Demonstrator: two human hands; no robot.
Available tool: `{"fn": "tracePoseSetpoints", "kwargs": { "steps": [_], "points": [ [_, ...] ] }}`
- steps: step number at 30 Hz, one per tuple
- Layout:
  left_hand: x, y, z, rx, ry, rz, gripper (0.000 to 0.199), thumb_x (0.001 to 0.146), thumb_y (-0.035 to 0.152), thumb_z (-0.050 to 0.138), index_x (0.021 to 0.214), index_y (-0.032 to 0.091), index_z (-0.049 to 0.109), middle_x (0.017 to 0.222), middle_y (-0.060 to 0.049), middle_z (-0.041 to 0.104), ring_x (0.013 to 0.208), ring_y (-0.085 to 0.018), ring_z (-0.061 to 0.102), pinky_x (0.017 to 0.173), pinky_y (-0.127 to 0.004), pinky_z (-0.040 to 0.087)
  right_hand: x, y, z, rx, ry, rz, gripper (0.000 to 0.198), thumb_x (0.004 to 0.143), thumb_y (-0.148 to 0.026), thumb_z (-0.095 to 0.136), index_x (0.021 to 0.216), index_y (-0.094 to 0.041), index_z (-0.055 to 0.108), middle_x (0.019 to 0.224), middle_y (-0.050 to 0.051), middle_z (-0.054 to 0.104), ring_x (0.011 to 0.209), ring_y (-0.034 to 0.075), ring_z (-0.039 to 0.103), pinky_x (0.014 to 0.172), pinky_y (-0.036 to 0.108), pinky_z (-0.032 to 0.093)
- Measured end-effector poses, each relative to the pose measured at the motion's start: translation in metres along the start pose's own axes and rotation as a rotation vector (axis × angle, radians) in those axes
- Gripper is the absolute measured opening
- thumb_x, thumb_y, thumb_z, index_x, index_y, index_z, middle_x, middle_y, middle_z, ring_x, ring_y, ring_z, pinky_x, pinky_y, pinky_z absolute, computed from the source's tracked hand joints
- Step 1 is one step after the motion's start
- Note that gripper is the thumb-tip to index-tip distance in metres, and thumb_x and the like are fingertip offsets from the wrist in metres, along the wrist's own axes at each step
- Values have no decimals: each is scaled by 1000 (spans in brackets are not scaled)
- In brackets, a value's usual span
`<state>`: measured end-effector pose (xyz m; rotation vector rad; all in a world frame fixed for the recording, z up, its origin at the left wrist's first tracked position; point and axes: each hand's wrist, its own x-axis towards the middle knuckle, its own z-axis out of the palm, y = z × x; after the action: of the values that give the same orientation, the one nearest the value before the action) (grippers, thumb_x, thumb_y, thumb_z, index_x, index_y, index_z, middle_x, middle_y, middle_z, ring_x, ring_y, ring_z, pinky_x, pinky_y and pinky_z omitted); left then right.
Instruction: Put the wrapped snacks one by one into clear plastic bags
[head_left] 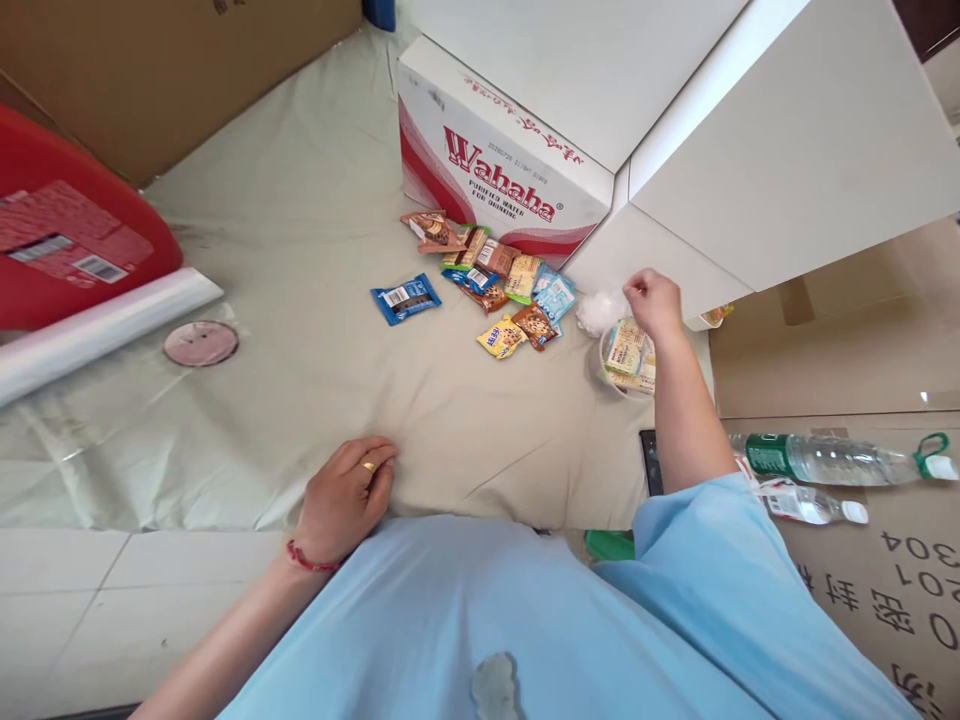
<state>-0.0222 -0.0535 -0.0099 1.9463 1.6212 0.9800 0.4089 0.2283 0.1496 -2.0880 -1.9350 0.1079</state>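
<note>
My left hand point(341, 498) rests on the cloth-covered surface near its front edge, fingers curled together with nothing visible in them. My right hand point(656, 302) is closed above the round clear tub point(602, 372), which holds several yellow wrapped snack packs point(628, 348). Whatever its fingers may grip is hidden. Just left of those fingers lies a crumpled white, translucent bundle point(598, 313); I cannot tell whether they touch it. Further left is a loose pile of snack packs, among them a yellow cookie pack point(501, 338) and a brown one point(535, 325). A blue snack pack point(406, 299) lies apart.
A white and red Wahaha carton point(502, 150) stands behind the snacks, against a white cabinet point(787, 130). To the left are a red jug point(67, 220), a white roll point(105, 330) and a pink disc point(201, 343). Plastic bottles point(847, 458) lie at right on cardboard.
</note>
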Motion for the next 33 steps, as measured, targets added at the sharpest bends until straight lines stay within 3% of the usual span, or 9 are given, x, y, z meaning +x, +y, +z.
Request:
{"fn": "tracePoseSetpoints", "kwargs": {
  "steps": [3,7,10,14,18,21,24,27,33],
  "points": [
    [2,5,-4,-69,-12,-97,21,95,35,55,97,25,73,105,-6,76,97,-24,72,90,-38,58,-49,-13,-21,550,101,37,11,94,-33,59,94,-22,58,87,3,66,70,14,56,66,30,49],
    [13,24,-12,-212,-50,-342,33,96,50,53,98,23,73,94,-5,75,83,-22,69,78,-36,56,-139,-43,-11,1136,-67,86,34,85,-50,78,93,-26,55,76,-4,60,55,10,48,50,22,39],
    [30,48,-13,-444,-90,-455,46,95,63,54,100,22,71,93,-6,74,84,-22,69,79,-36,57,-195,-63,22,1329,-191,203,41,78,-53,85,91,-26,57,68,-7,57,51,8,45,47,20,35],
    [54,78,-4,-684,-204,-407,64,99,73,36,110,20,70,118,-14,71,112,-28,68,91,-44,59,-241,-78,61,1330,-313,260,38,81,-53,83,89,-24,60,67,-6,58,53,9,45,50,21,37],
    [66,95,10,-454,-173,-252,76,82,79,62,129,19,63,140,-18,60,134,-34,56,116,-53,45,-258,-84,69,1229,-350,138,27,91,-47,76,90,-23,63,79,-2,67,61,10,48,58,23,40],
    [65,98,22,-436,-247,-239,67,71,69,78,118,20,69,137,-15,65,134,-35,57,118,-51,42,-259,-84,64,1264,-400,101,26,91,-46,75,91,-23,63,79,-2,66,61,10,48,59,23,40],
    [61,92,30,-593,-332,-421,43,77,63,74,87,21,71,101,-8,75,103,-28,69,101,-45,52,-254,-80,60,1367,-414,182,31,85,-48,80,89,-24,63,71,-5,58,55,9,44,53,22,36],
    [59,86,31,-819,-306,-611,44,74,63,79,76,21,66,78,-2,70,78,-19,64,82,-36,53,-250,-72,62,1444,-390,313,34,77,-48,84,90,-24,63,72,-6,56,55,8,42,49,21,34],
    [59,87,23,-1184,-275,-790,48,64,56,93,76,19,65,83,-4,74,84,-19,70,84,-35,56,-252,-58,85,1358,-337,468,36,72,-48,81,92,-23,64,71,-6,52,55,9,41,50,22,35]
  ]
}}
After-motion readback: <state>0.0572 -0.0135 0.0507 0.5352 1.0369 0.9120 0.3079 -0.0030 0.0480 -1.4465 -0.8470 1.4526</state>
